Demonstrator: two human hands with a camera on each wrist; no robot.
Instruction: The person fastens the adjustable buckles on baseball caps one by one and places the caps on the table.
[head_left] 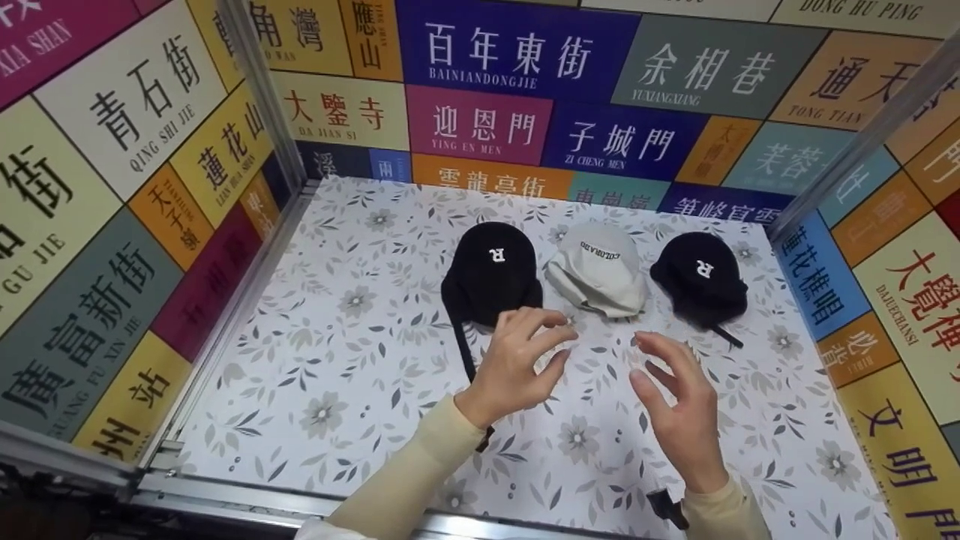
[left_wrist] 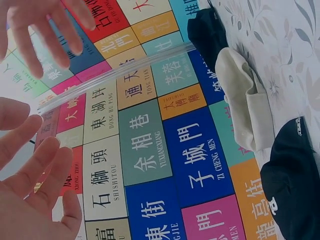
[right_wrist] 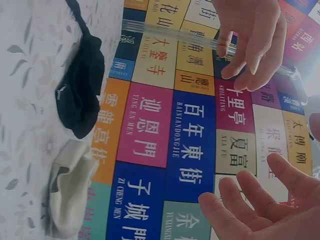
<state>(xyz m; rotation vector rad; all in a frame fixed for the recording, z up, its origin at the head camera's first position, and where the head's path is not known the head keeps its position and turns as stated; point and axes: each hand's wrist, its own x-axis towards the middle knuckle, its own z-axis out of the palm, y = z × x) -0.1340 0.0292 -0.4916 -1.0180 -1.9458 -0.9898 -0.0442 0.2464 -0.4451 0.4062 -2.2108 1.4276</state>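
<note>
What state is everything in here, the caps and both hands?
Left black cap: on the table, strap trailing out.
Beige cap: on the table, fabric creased.
Right black cap: on the table, strap end sticking out.
Left hand: raised, loosely curved, grip empty.
Right hand: raised, loosely curved, grip empty.

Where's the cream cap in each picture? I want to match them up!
Head: right of centre, the cream cap sits between two black caps.
Left wrist: toward the right edge, the cream cap again between both black caps.
Right wrist: lower left, the cream cap below one black cap.
Shared landmark: the blue ZI CHENG MEN sign.
</note>
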